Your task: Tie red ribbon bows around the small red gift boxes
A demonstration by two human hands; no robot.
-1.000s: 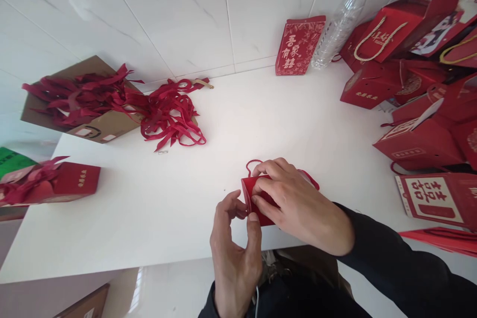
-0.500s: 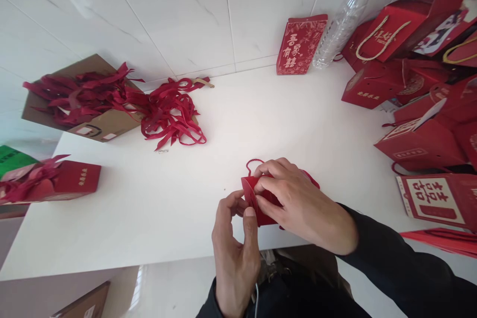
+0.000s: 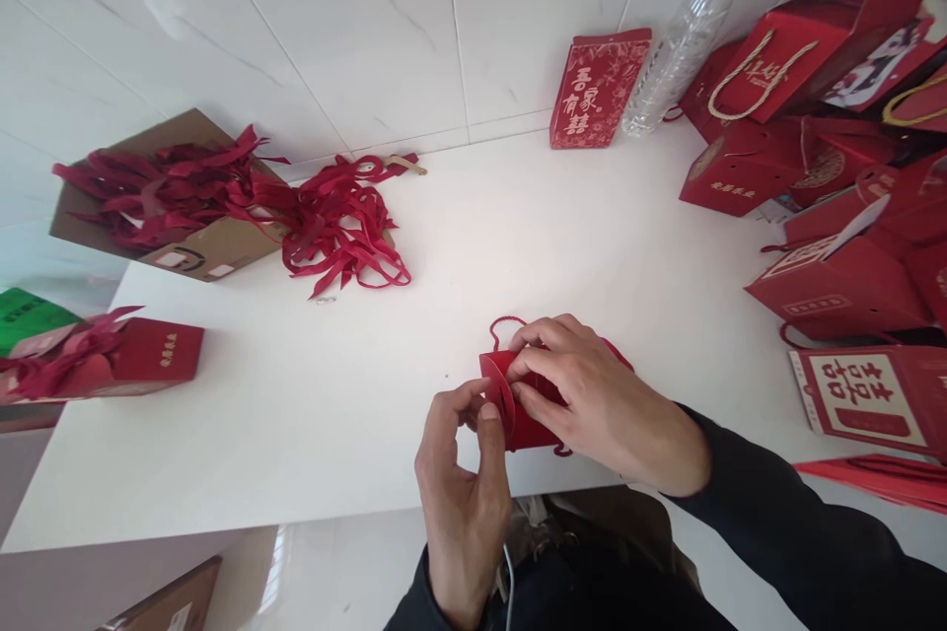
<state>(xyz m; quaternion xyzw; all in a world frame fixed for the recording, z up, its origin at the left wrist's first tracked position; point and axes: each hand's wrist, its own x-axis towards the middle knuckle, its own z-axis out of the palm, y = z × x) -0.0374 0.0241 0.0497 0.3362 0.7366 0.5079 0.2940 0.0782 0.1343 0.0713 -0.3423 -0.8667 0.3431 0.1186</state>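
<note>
A small red gift box (image 3: 531, 429) with a dark red cord handle lies near the table's front edge. My left hand (image 3: 465, 483) is at the box's left end, thumb and forefinger closed on a curved end flap (image 3: 500, 396). Over the top of the box lies my right hand (image 3: 584, 399), its fingers bent and gripping the box by the inner side of that flap. A loop of the cord (image 3: 506, 320) sticks up behind the box. Part of the box is hidden under my right hand.
A cardboard box (image 3: 222, 251) overflows with red ribbons (image 3: 347, 232) at the back left. A ribboned red box (image 3: 159, 355) stands at the left edge. By the wall are a red packet (image 3: 598, 91) and a plastic bottle (image 3: 677, 49). Red gift boxes (image 3: 829, 286) crowd the right side.
The curved end flap now shows more of its face, bent outward to the left. My left hand has shifted slightly left; my right hand has barely moved.
</note>
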